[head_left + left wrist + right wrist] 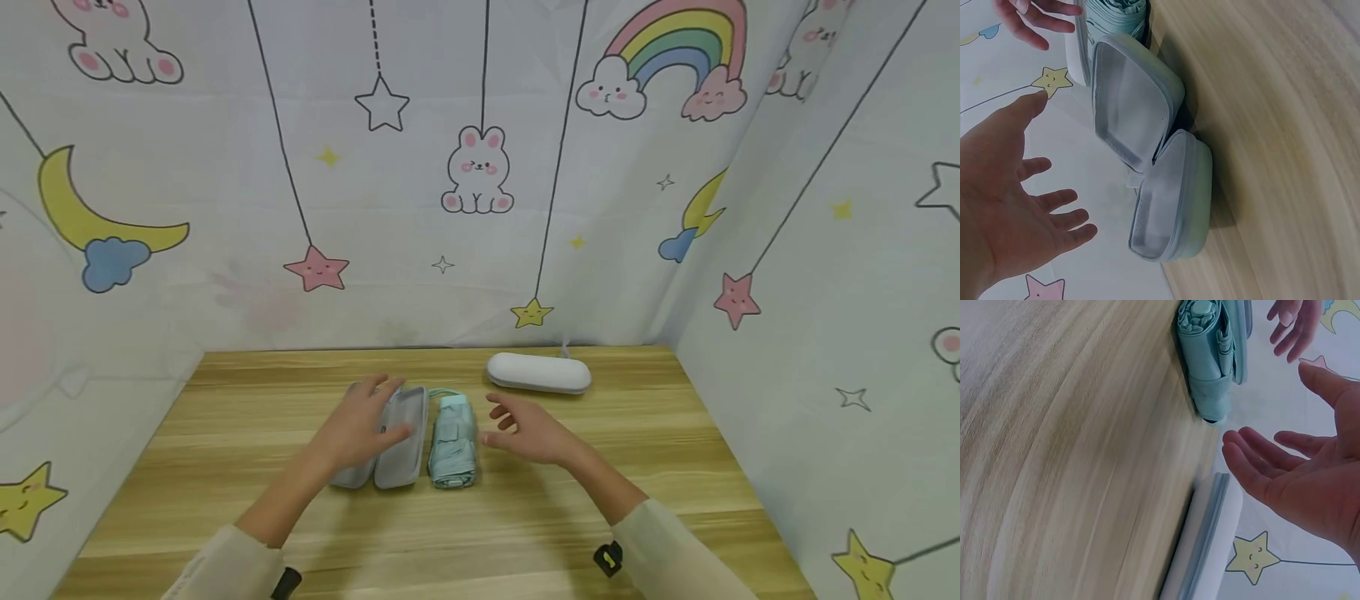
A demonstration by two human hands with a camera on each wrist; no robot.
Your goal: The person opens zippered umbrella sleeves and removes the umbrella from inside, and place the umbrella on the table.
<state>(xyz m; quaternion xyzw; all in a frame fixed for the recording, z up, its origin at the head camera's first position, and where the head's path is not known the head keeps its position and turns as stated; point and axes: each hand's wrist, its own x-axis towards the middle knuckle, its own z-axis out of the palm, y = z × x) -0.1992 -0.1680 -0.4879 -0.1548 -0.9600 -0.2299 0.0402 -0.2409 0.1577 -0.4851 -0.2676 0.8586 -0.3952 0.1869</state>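
A pale grey-green zip case lies spread apart on the table, its two hollow halves facing up with nothing in them. My left hand hovers over the case in the head view, fingers spread, holding nothing. Just right of the case is a folded light-teal umbrella, its cord loop at the far end. My right hand is to the right of the umbrella, apart from it, with fingers loosely bent and nothing in them.
A white elongated case, closed, sits at the back of the wooden table, beyond my right hand. Cloth walls printed with stars, rabbits and a rainbow stand behind the table and along its sides.
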